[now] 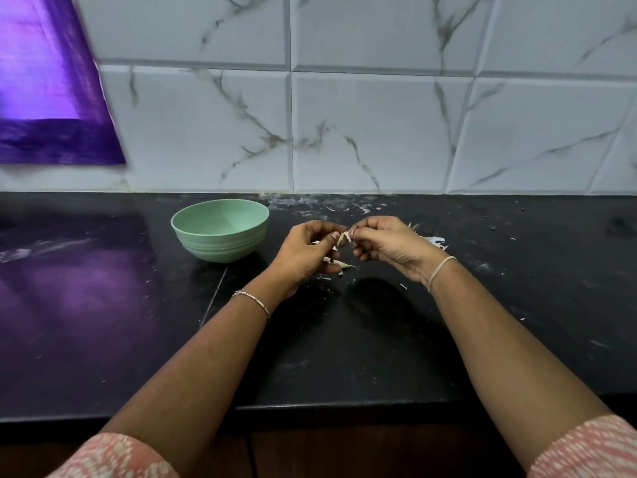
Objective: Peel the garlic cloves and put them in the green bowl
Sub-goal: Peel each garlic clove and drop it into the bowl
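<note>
A small garlic clove (343, 238) with papery skin is held above the black counter between both hands. My left hand (308, 253) pinches it from the left with thumb and fingers. My right hand (386, 244) pinches its skin from the right with curled fingers. The green bowl (220, 229) stands upright on the counter, just left of my left hand; what lies inside it cannot be seen from here.
Loose garlic skins (339, 263) lie under my hands and more skins (431, 240) lie behind my right wrist. A marbled tile wall (362, 115) backs the counter. A purple sheet (44, 81) hangs at the upper left. The counter's front edge (344, 407) runs below my forearms.
</note>
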### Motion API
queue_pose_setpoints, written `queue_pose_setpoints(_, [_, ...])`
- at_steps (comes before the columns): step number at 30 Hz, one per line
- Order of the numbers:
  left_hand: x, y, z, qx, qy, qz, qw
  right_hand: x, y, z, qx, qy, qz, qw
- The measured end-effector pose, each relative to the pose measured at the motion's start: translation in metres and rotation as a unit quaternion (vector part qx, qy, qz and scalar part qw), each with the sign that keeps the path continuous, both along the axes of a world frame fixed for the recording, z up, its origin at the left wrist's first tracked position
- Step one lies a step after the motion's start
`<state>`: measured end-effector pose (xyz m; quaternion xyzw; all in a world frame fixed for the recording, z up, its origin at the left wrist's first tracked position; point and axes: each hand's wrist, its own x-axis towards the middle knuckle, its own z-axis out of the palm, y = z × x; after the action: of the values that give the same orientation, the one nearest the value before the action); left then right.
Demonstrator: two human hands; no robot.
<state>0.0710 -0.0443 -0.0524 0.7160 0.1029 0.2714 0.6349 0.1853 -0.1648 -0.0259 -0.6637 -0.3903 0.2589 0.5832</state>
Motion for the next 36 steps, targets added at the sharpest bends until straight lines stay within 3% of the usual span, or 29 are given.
queue_pose_setpoints(10, [-0.001,-0.002,0.001,-0.037,-0.018,0.017,0.999,-0.003,0.004,-0.004,0.012,0.035,0.034,0.999])
queue_pose_setpoints(19, [-0.001,-0.002,0.002,-0.041,-0.016,0.023,0.999,-0.003,0.01,-0.011,0.034,-0.054,-0.007,0.998])
queue_pose_setpoints(36, [0.0,0.003,0.002,0.093,-0.027,0.1,0.99,0.0,0.008,-0.008,0.039,-0.075,-0.011,0.996])
